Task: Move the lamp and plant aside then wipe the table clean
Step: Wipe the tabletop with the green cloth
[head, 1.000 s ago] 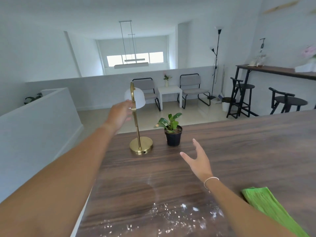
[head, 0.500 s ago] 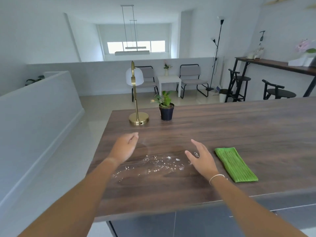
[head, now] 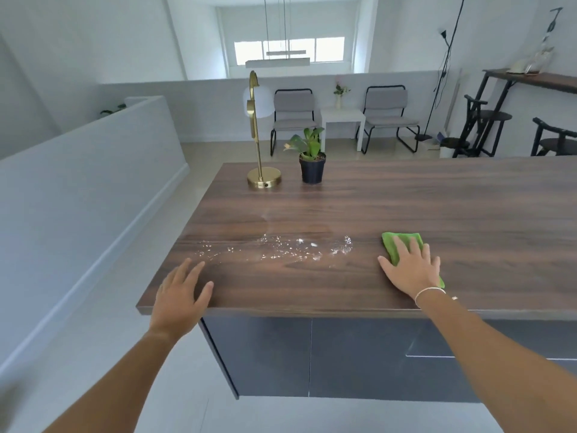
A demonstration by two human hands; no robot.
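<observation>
1. Wood-grain surface (head: 437, 207) fills most of the view, dark and bare on the side beyond the right hand; its near edge runs under both wrists.
2. Brass lamp (head: 260, 145) stands upright at the far left corner, well ahead of the left hand, with its round base flat on the wood. It looks parked there to leave the soiled patch open.
3. Potted plant (head: 311, 160) sits just beside the lamp base, on the side toward the right hand but far ahead of it, apart from the base. Judged from their places, the moving-aside step appears done.
4. White crumbs and smears (head: 281, 248) lie scattered in a band between the two hands, slightly ahead of both.
5. Green cloth (head: 402, 242) lies flat under the right hand, its far end showing past the fingertips.
6. Right hand (head: 412, 267) is spread wide and pressed palm-down on the cloth, likely to hold it for a sweep toward the crumbs.
7. Left hand (head: 179, 292) rests open and flat at the near corner, fingers slightly apart, gripping nothing; it probably braces the body while the other arm wipes.
</observation>
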